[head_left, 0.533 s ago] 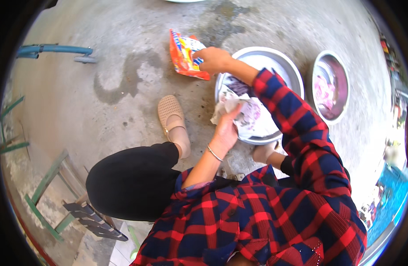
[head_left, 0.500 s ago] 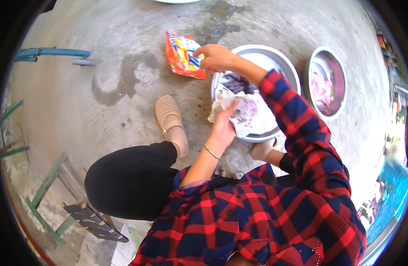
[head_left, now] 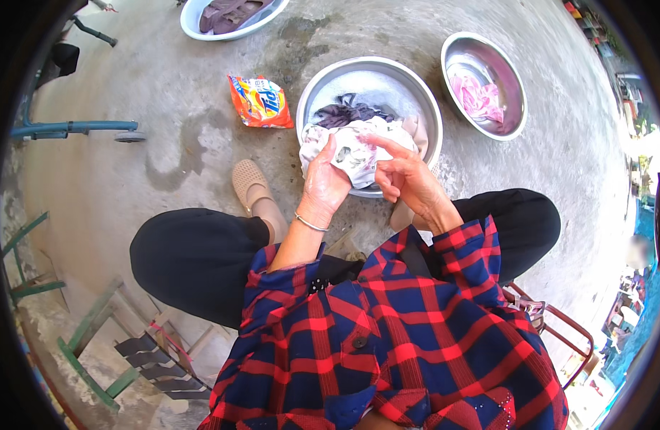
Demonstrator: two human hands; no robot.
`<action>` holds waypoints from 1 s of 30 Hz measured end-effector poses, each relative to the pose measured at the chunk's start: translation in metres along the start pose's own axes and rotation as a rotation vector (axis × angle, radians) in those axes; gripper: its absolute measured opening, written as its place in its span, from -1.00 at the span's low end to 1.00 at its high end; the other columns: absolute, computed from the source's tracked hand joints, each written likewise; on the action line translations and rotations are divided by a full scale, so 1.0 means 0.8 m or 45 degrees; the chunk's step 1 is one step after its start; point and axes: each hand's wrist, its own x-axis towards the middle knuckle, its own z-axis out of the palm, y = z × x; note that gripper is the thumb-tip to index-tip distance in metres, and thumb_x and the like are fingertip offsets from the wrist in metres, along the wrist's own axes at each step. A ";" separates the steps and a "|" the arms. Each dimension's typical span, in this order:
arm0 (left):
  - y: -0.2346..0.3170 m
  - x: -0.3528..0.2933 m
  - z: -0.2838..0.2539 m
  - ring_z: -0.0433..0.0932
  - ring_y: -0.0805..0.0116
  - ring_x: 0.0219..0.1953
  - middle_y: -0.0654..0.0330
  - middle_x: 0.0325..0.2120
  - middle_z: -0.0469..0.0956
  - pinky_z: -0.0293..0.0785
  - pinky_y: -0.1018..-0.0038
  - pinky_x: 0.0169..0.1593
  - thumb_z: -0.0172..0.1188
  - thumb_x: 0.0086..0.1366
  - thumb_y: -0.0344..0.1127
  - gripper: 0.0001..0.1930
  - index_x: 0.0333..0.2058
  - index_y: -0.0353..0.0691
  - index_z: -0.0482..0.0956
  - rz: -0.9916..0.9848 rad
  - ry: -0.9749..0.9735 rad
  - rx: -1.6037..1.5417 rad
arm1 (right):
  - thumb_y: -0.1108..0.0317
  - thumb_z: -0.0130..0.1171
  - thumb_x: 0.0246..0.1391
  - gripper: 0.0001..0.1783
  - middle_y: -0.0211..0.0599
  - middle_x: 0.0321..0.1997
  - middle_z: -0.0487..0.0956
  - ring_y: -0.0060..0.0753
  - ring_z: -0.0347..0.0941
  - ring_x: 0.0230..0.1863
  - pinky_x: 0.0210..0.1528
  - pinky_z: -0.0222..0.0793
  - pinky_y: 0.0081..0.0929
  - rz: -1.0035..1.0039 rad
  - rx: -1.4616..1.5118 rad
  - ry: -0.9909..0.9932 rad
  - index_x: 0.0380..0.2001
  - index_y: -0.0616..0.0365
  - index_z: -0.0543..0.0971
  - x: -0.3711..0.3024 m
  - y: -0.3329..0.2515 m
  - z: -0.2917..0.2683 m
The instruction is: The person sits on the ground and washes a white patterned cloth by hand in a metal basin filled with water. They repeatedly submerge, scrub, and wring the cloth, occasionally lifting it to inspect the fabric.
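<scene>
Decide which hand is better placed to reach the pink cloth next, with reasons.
Probably the right hand: it is nearer the pink cloth and looks loosely open. The left hand is farther away and seems to hold the white floral cloth.

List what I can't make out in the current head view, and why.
In the head view:
Left hand: fingers mostly hidden by the white floral cloth.
Pale blue basin: far side cut off by the top edge.
Right shoe: partly hidden behind the right hand.
Clutter at far right: too small and blurred to identify.
</scene>
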 end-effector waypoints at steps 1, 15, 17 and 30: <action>-0.001 -0.003 0.001 0.38 0.21 0.00 0.14 -0.08 0.43 0.25 0.25 0.10 0.03 0.23 -0.14 -0.60 -0.02 -0.22 0.33 0.005 0.008 0.006 | 0.43 -0.07 0.00 -0.48 -0.39 -0.72 0.36 -0.60 0.17 -0.81 -0.73 0.08 -0.67 0.008 -0.013 -0.037 0.11 0.13 0.26 -0.001 0.001 0.003; -0.005 -0.017 0.011 0.32 0.22 0.05 0.12 -0.04 0.40 0.15 0.23 0.16 -0.02 0.26 -0.14 -0.60 -0.01 -0.24 0.29 0.137 -0.068 0.159 | 0.45 0.00 -0.17 -0.43 -0.23 -0.70 0.48 -0.20 0.45 -0.65 -0.60 0.32 -0.30 -0.745 -2.490 0.556 0.04 0.07 0.32 -0.007 0.050 0.025; -0.005 -0.017 0.012 0.33 0.23 0.04 0.12 -0.04 0.39 0.16 0.25 0.15 -0.02 0.26 -0.14 -0.59 0.00 -0.25 0.28 0.187 -0.035 0.208 | 0.44 0.01 -0.18 -0.45 -0.24 -0.68 0.49 -0.22 0.46 -0.64 -0.61 0.32 -0.34 -0.754 -2.589 0.571 0.02 0.14 0.33 -0.007 0.052 0.029; 0.023 -0.023 0.019 0.42 0.24 -0.04 0.07 -0.07 0.42 0.28 0.30 0.07 -0.05 0.27 -0.16 -0.58 -0.02 -0.35 0.30 0.201 0.027 0.432 | 0.39 0.07 -0.13 -0.67 -0.12 -0.42 0.44 -0.08 0.42 -0.31 -0.36 0.33 -0.19 -0.782 -2.369 0.329 -0.20 0.15 0.43 0.006 -0.021 0.011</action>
